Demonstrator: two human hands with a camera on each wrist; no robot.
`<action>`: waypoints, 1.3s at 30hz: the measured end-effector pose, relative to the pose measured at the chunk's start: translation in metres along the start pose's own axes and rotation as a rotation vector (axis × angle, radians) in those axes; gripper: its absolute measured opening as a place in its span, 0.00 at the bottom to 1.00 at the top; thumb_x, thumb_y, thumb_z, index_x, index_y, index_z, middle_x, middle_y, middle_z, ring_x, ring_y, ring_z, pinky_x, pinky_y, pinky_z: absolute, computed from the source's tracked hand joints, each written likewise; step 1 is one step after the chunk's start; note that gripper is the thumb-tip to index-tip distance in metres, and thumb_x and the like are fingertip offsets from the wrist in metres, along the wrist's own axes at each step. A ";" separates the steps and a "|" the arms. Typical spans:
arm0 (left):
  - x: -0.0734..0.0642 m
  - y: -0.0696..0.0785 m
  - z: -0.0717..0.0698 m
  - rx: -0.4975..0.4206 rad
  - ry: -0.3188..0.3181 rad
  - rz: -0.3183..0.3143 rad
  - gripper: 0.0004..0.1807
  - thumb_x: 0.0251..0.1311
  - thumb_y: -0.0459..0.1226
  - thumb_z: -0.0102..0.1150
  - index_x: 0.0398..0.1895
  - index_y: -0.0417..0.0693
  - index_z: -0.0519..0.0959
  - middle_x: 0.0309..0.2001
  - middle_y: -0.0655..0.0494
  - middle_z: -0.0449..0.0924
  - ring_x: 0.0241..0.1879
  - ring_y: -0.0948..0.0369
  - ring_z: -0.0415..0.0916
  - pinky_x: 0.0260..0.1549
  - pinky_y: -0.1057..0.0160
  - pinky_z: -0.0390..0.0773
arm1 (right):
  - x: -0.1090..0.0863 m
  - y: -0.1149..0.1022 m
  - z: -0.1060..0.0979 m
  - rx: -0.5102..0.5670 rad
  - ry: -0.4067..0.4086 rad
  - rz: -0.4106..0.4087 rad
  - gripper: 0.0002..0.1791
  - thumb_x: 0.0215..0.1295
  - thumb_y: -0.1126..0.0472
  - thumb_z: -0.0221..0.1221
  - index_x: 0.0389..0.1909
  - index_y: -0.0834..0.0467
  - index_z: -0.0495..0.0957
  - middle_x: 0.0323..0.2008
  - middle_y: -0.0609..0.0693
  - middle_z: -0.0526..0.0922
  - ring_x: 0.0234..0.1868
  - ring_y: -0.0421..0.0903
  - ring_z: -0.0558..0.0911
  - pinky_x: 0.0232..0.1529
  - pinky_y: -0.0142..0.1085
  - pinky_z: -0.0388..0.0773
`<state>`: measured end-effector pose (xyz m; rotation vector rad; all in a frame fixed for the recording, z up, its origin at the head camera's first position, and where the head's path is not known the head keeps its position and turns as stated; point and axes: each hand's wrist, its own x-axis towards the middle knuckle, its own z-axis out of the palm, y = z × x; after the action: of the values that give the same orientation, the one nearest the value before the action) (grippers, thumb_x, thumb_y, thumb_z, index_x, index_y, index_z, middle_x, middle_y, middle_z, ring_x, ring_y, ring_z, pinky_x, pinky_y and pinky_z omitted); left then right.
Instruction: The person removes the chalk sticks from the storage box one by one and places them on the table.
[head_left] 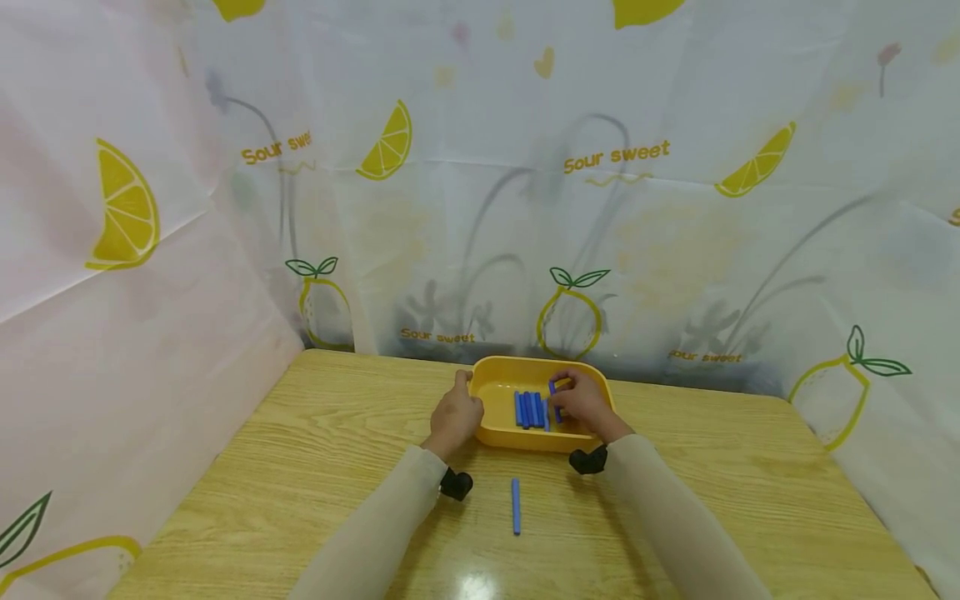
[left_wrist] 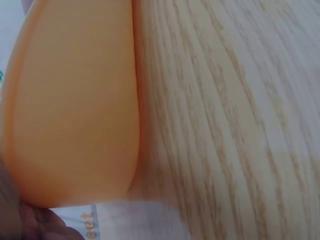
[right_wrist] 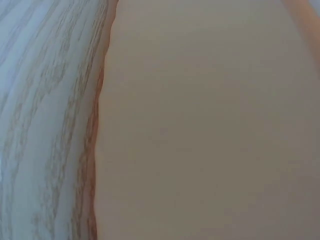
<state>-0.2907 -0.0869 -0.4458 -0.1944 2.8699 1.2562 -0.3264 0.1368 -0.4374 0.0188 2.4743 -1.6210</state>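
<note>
A yellow plastic tray [head_left: 495, 400] stands at the back of the table. Its left rim is in the grip of my left hand [head_left: 456, 417], whose fingers [left_wrist: 47, 225] curl at the tray's end in the left wrist view. Inside, several blue sticks [head_left: 528, 410] lie side by side in a row, with one slightly tilted stick [head_left: 547, 416] at the row's right end. Over the tray's right half, my right hand [head_left: 587, 402] pinches another blue stick [head_left: 552, 387], partly hidden by the fingers. The right wrist view is filled mostly by the tray's outer wall [right_wrist: 200, 125].
One more blue stick [head_left: 516, 507] lies on the wooden table [head_left: 337, 450] in front of the tray, between the forearms. A white printed cloth [head_left: 480, 208] hangs behind the table and along its sides. Black wrist devices [head_left: 455, 484] sit at both cuffs.
</note>
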 end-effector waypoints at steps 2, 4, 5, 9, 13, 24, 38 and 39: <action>0.000 0.000 0.000 0.002 -0.004 -0.003 0.28 0.65 0.35 0.44 0.69 0.54 0.58 0.14 0.54 0.67 0.12 0.59 0.57 0.14 0.64 0.58 | -0.001 -0.001 -0.001 0.022 0.005 -0.001 0.19 0.61 0.68 0.59 0.54 0.61 0.72 0.38 0.56 0.77 0.26 0.46 0.76 0.27 0.39 0.80; 0.001 0.000 -0.001 0.004 -0.008 -0.003 0.29 0.64 0.35 0.44 0.70 0.54 0.58 0.14 0.54 0.66 0.12 0.59 0.57 0.14 0.64 0.58 | -0.001 -0.002 -0.001 0.047 0.016 -0.003 0.20 0.62 0.68 0.58 0.55 0.61 0.72 0.39 0.56 0.77 0.28 0.46 0.78 0.29 0.40 0.81; 0.001 0.000 -0.001 0.002 -0.010 -0.004 0.29 0.64 0.35 0.44 0.70 0.54 0.58 0.14 0.54 0.66 0.12 0.59 0.56 0.14 0.64 0.58 | -0.001 -0.002 -0.001 0.060 0.025 -0.002 0.20 0.62 0.68 0.58 0.55 0.60 0.72 0.39 0.56 0.76 0.29 0.46 0.79 0.29 0.40 0.82; 0.000 0.001 -0.001 -0.005 -0.019 -0.008 0.30 0.63 0.34 0.43 0.70 0.54 0.57 0.14 0.55 0.65 0.12 0.60 0.55 0.14 0.64 0.57 | -0.003 -0.003 0.000 0.095 0.048 -0.010 0.21 0.61 0.67 0.58 0.56 0.60 0.72 0.39 0.54 0.76 0.30 0.47 0.79 0.31 0.43 0.82; 0.000 0.000 -0.001 -0.010 -0.026 -0.020 0.31 0.61 0.33 0.43 0.70 0.54 0.58 0.14 0.55 0.66 0.12 0.59 0.55 0.13 0.64 0.58 | -0.008 -0.007 0.002 0.106 0.062 -0.015 0.22 0.61 0.67 0.58 0.57 0.60 0.71 0.37 0.53 0.75 0.30 0.46 0.78 0.31 0.45 0.82; 0.001 0.001 -0.002 -0.009 -0.018 -0.011 0.30 0.63 0.34 0.44 0.70 0.54 0.57 0.14 0.55 0.65 0.12 0.60 0.55 0.14 0.64 0.57 | -0.019 -0.017 -0.001 0.120 0.103 -0.031 0.23 0.63 0.65 0.56 0.60 0.61 0.69 0.40 0.54 0.74 0.35 0.49 0.79 0.32 0.43 0.81; 0.001 0.002 -0.001 -0.010 -0.021 -0.021 0.30 0.63 0.35 0.44 0.70 0.55 0.58 0.15 0.54 0.68 0.12 0.59 0.57 0.14 0.64 0.59 | -0.042 -0.028 -0.006 0.099 0.078 -0.096 0.21 0.61 0.67 0.57 0.56 0.61 0.71 0.40 0.55 0.72 0.31 0.47 0.77 0.35 0.50 0.82; 0.001 0.002 -0.002 -0.004 -0.016 -0.021 0.30 0.63 0.35 0.44 0.70 0.55 0.58 0.15 0.54 0.68 0.12 0.59 0.57 0.14 0.64 0.59 | -0.044 -0.029 -0.006 0.097 0.075 -0.105 0.21 0.61 0.67 0.57 0.56 0.62 0.71 0.40 0.56 0.71 0.30 0.47 0.77 0.35 0.49 0.83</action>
<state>-0.2919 -0.0869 -0.4432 -0.2130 2.8437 1.2546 -0.2873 0.1345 -0.4016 -0.0382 2.4873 -1.8144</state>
